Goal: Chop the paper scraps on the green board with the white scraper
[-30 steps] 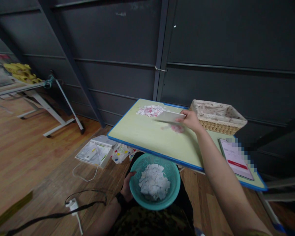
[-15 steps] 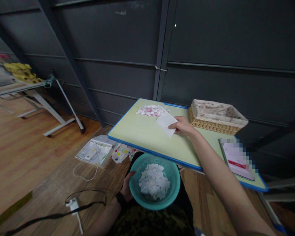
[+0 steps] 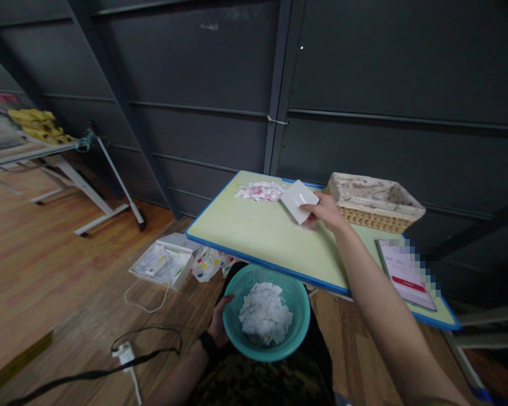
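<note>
My right hand [image 3: 327,212] reaches over the pale green table [image 3: 254,237] and pinches a white card [image 3: 298,200] by its lower right corner, its face tilted up. Just left of the card lies a small heap of pink and white paper scraps [image 3: 260,191] at the table's far edge. My left hand [image 3: 218,324] grips the left rim of a teal bowl [image 3: 296,332] below the table's near edge, over my lap. The bowl holds a pile of white paper scraps [image 3: 265,313].
A woven basket [image 3: 375,202] stands at the table's far right, and a tablet [image 3: 404,272] lies near the right edge. On the wooden floor to the left are an open white box [image 3: 163,261], coloured scraps [image 3: 209,262] and a cable with a plug [image 3: 125,355]. Another table's legs [image 3: 88,192] stand further left.
My right hand pulled the card a little toward me across the table, then lifted it back toward the far side beside the scrap heap. The bowl and left hand stayed put.
</note>
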Motion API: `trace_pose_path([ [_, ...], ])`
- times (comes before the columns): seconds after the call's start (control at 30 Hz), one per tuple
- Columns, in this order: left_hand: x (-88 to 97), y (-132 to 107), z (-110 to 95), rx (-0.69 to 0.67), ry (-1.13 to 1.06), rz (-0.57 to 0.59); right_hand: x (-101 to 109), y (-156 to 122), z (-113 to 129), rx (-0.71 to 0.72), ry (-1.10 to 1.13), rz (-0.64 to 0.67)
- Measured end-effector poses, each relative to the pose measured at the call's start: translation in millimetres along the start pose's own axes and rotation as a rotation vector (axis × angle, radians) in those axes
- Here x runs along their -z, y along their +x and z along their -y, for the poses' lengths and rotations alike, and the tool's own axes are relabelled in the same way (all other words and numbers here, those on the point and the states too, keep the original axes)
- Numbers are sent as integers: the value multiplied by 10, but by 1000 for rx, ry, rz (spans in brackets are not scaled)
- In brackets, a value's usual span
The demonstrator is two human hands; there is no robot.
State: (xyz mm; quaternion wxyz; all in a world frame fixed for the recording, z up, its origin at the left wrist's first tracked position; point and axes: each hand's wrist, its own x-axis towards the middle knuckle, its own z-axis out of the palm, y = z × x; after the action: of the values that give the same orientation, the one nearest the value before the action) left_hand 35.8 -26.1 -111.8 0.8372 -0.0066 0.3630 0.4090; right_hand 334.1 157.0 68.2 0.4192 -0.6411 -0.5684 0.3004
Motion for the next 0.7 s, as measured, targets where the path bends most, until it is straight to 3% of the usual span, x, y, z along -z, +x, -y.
trace_pose_path([
  [0.1,-5,-10,-1,4,-1,6,-124,-12,-3,165,-306,-184],
  [0.2,-4,-14,7,-18,-5,10,-226,-34,-12,258,-546,-246],
  [0.43,-30,-10,-2,-34,5,1,-245,-53,-5,257,-627,-351],
  [0.7,-25,-9,-4,-41,38,-59,-367,17,-48,285,-709,-334],
])
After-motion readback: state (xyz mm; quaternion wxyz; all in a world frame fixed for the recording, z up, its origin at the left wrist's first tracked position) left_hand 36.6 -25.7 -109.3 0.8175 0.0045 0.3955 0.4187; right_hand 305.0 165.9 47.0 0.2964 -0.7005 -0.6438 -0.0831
